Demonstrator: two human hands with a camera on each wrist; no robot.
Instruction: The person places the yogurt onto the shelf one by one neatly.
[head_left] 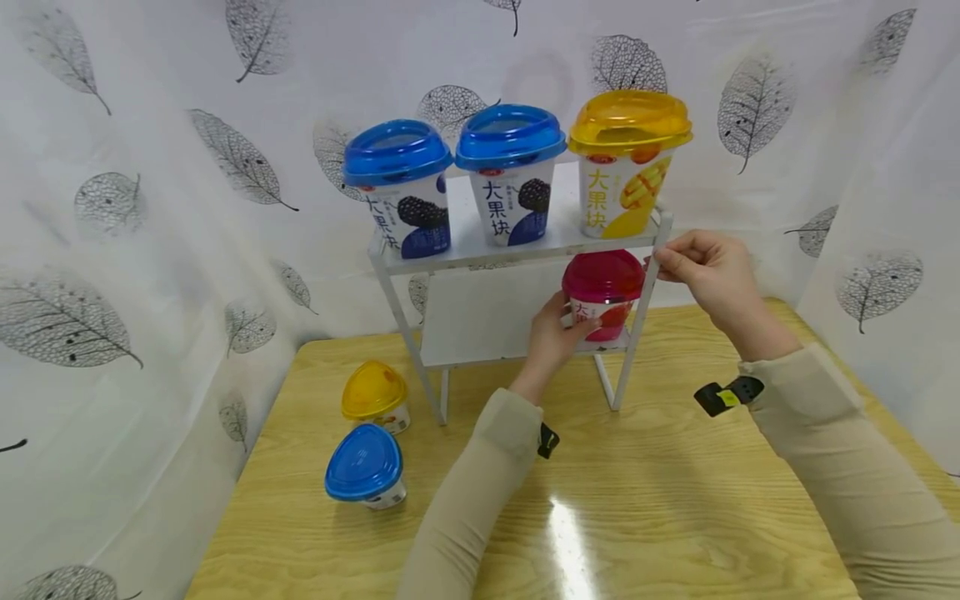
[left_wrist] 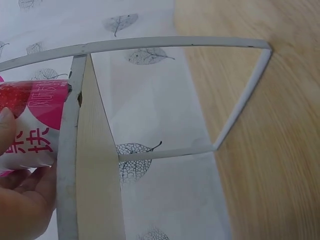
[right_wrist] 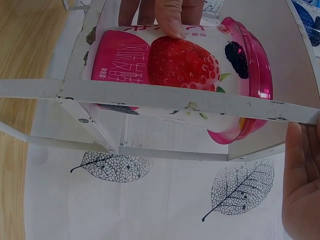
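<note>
On the wooden table (head_left: 675, 475), nearest, sits a blue-lidded cup (head_left: 363, 462), its side print too small to read; just behind it stands a yellow-lidded cup (head_left: 372, 390), likewise illegible. Farther in, the left hand (head_left: 555, 335) has its thumb and fingers wrapped round a pink-lidded cup (head_left: 603, 279) at the right end of the white rack's (head_left: 495, 260) lower level. That label carries a large strawberry, pink characters ending 果块 and, in thin outlined strokes on the pink panel, 风味发酵. The right hand (head_left: 712, 271) pinches the rack's right upright near its top. Along the top shelf, left to right, stand a left blackberry cup (head_left: 397, 154) and a middle blackberry cup (head_left: 510, 137), both blue-lidded and lettered 大果块 in dark blue, then a mango cup (head_left: 630, 121) with a yellow lid and 大果块 in yellow. Their small red logos cannot be read. Farthest back hangs a leaf-printed white sheet (head_left: 165, 275).
</note>
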